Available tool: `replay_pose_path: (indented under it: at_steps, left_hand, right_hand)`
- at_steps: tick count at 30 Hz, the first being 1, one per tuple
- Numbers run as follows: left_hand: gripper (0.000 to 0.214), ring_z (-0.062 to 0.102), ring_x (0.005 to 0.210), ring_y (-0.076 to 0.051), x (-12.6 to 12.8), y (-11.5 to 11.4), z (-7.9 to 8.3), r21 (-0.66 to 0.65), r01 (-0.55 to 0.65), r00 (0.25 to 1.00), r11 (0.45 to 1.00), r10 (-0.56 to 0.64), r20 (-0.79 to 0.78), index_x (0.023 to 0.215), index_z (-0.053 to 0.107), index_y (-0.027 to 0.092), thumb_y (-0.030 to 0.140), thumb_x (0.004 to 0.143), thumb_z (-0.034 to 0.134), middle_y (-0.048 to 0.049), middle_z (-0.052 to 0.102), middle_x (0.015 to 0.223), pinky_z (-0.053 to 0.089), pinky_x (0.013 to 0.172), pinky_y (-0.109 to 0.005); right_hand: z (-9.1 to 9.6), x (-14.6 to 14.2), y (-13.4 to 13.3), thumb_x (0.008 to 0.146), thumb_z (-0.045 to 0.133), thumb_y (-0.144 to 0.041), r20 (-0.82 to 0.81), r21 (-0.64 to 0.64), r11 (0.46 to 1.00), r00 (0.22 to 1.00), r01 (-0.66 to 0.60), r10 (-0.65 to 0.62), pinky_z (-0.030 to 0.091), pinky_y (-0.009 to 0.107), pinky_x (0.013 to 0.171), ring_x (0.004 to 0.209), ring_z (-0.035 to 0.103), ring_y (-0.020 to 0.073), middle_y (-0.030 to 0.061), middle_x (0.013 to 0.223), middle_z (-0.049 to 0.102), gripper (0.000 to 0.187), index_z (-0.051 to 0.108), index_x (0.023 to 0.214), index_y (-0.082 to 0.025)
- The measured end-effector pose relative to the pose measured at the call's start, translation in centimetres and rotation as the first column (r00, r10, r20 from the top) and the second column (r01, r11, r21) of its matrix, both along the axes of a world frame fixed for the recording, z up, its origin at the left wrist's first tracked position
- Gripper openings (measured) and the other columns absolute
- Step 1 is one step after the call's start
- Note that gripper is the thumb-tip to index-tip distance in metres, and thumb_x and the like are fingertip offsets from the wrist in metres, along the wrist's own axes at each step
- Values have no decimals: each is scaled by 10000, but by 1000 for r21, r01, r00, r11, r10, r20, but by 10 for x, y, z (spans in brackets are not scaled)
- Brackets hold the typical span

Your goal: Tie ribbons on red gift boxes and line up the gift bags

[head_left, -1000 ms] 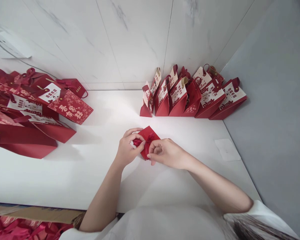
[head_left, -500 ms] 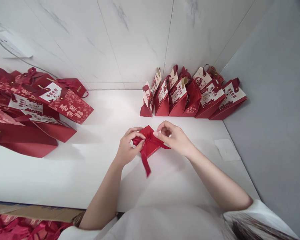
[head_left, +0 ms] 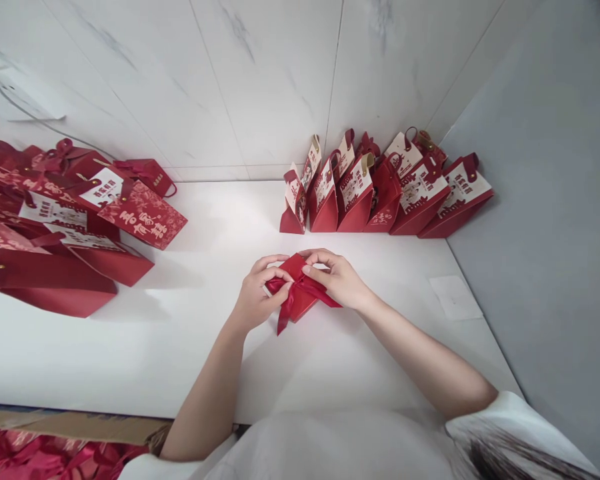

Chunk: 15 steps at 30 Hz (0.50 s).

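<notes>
At the far left, a heap of red gift bags [head_left: 70, 227] is cut off by the frame edge, so its count cannot be told. Near the middle of the white bench [head_left: 180, 347], a small red gift box [head_left: 305, 307] is held down flat. The left hand [head_left: 257, 293] is pinched shut on the red ribbon [head_left: 284, 315] at the box's left side, and the right hand [head_left: 337, 280] is closed on the same ribbon over the top. It is judged that the tie could slip loose if either pinch is eased, and that the light box could be dragged askew by uneven pulling. The knot is hidden under the fingertips, so its form cannot be made out. The print on the row of upright gift bags [head_left: 380, 193] cannot be read.
</notes>
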<state>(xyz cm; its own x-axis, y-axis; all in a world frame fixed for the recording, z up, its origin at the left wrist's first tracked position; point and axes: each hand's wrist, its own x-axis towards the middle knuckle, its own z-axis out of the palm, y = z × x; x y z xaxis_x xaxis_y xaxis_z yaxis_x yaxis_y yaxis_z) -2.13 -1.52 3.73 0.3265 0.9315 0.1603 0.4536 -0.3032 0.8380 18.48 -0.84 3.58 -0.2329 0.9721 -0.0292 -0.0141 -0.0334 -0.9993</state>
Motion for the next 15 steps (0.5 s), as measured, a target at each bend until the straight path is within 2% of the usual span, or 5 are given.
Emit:
replay_pose_path:
  at_steps: [5, 9, 12, 13, 15]
  left_hand:
    - [108, 587, 1199, -230, 0, 0, 2, 47, 9, 999, 999, -7, -35, 869, 684, 236, 173, 834, 604, -51, 578, 1321, 500, 1002, -385]
    - [105, 588, 1204, -232, 1, -1, 2, 52, -10, 1000, 999, 12, -25, 871, 682, 232, 173, 836, 604, -62, 586, 1302, 496, 1015, -392]
    - [96, 596, 1191, -228, 2, -2, 2, 58, -18, 1000, 998, 19, -13, 855, 671, 228, 161, 826, 610, -61, 586, 1292, 498, 1008, -387]
    - [93, 592, 1197, -229, 2, -3, 2, 64, -21, 1000, 998, 22, -11, 851, 666, 227, 158, 823, 612, -60, 588, 1287, 496, 1009, -385]
    - [82, 588, 1200, -231, 2, -3, 2, 70, -28, 1000, 997, 29, -8, 847, 660, 226, 162, 823, 615, -62, 591, 1278, 492, 1010, -387]
  right_hand:
    - [-6, -5, -2, 850, 654, -397, -8, -11, 999, 999, 53, -53, 498, 396, 934, 1102, 632, 230, 92, 1252, 632, 201, 636, 814, -200]
    - [-3, -3, -2, 885, 615, -411, 44, 6, 999, 998, 44, -44, 516, 391, 899, 1083, 641, 226, 92, 1260, 629, 205, 618, 863, -207]
    - [6, 6, -3, 927, 560, -351, 173, 179, 983, 982, 40, -72, 520, 402, 908, 1130, 617, 224, 86, 1276, 608, 129, 599, 956, -231]
    - [10, 9, -3, 931, 551, -310, 234, 279, 960, 969, 17, -85, 506, 415, 945, 1174, 593, 226, 83, 1283, 599, 99, 604, 973, -238]
    - [18, 16, -4, 922, 539, -223, 375, 461, 882, 922, -97, -94, 456, 436, 1032, 1264, 529, 234, 83, 1311, 575, 116, 638, 980, -244]
